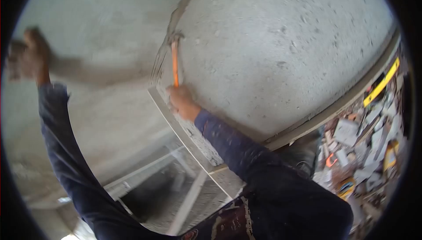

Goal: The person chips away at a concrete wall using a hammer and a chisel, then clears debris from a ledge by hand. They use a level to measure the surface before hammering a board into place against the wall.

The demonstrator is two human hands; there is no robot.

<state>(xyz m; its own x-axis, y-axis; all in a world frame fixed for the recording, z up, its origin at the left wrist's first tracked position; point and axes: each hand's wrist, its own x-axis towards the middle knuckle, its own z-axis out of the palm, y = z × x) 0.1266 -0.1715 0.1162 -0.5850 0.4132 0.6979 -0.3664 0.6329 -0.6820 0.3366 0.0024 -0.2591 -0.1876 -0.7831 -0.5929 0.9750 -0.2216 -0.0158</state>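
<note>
In my right hand (182, 102) is the handle of a hammer (175, 64) with an orange shaft. Its dark head lies close against the grey plastered wall (263, 55), beside a rough vertical groove (176, 18). Raised at the far left, my left hand (28, 55) is smeared by motion, near the smoother wall part (101, 16). A pale straight strip (176, 128) runs along the edge just below my right hand, with broken mortar beside it.
Rubble (347, 132) covers the floor at the lower right. A yellow spirit level (381, 84) leans near the wall's foot, and a yellow-and-black tool (346, 188) lies among the debris. Pale bars (189, 202) cross a dark opening at the bottom.
</note>
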